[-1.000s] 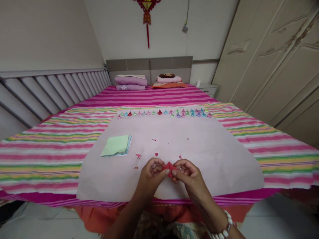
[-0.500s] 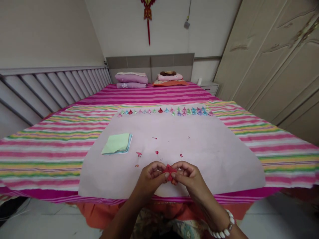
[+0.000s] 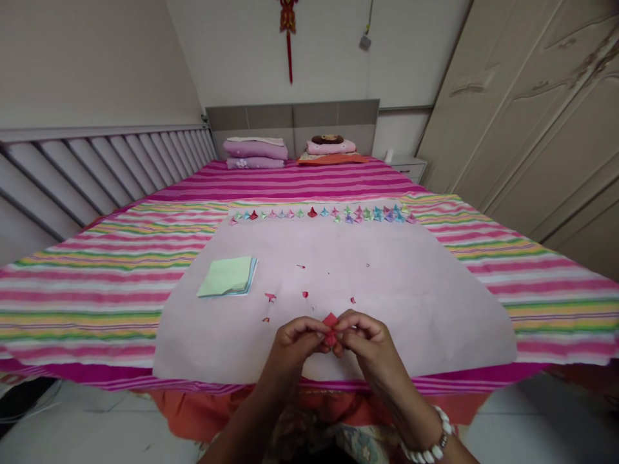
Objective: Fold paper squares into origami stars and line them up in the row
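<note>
Item: small folded piece of red paper (image 3: 331, 327), creased into a compact pointed shape with one corner standing above the fingertips; too small to tell any marking on it

Location: held between the two hands, just above the near part of a large pale pink paper sheet (image 3: 411, 303) spread over a pink, green and yellow striped bedcover (image 3: 97, 283)

Grip: left hand (image 3: 296, 341) pinched narrow, thumb and forefinger closed on the paper's left side; right hand (image 3: 365, 338) pinched the same way on its right side; fingertips of both hands almost meet; white bead bracelet (image 3: 435, 444) on the right wrist

On the sheet: small red paper scraps (image 3: 269, 297) just beyond the hands; a stack of pale green and blue square papers (image 3: 227, 277) to the left, well apart from them; a row of small folded paper shapes in mixed colours (image 3: 329, 214) along the far edge

Beyond: folded purple quilts (image 3: 255, 153) at the headboard; red knotted hanging ornament (image 3: 288, 26) on the wall, any lettering unreadable
</note>
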`<state>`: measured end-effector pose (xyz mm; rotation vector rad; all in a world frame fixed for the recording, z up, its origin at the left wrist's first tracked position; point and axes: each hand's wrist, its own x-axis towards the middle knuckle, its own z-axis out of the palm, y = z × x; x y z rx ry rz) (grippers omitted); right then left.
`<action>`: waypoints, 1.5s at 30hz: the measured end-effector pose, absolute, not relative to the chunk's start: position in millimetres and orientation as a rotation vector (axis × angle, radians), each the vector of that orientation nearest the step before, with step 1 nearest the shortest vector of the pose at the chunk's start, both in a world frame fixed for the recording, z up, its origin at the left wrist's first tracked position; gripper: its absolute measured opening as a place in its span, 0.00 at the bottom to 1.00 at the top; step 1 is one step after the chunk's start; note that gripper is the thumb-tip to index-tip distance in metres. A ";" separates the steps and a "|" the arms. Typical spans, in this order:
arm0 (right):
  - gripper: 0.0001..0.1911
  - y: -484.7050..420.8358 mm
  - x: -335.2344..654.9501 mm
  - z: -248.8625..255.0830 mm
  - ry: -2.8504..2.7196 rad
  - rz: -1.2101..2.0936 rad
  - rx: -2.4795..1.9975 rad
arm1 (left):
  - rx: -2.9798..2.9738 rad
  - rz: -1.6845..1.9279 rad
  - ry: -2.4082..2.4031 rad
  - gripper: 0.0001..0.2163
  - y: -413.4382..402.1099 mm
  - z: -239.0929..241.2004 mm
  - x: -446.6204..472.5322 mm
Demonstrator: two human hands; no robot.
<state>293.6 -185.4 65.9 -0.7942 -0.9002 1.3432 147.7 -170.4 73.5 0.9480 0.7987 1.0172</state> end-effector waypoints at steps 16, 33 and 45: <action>0.19 -186.1 295.9 62.5 -0.885 1.340 -0.856 | 1.036 1.105 0.885 0.11 -166.3 77.9 148.7; 0.26 -182.4 298.1 64.8 -0.902 1.314 -0.896 | 1.190 1.036 1.005 0.12 -160.9 75.7 153.1; 0.28 -181.6 293.8 61.5 -0.851 1.197 -0.929 | 1.090 1.051 1.024 0.11 -160.4 72.8 160.1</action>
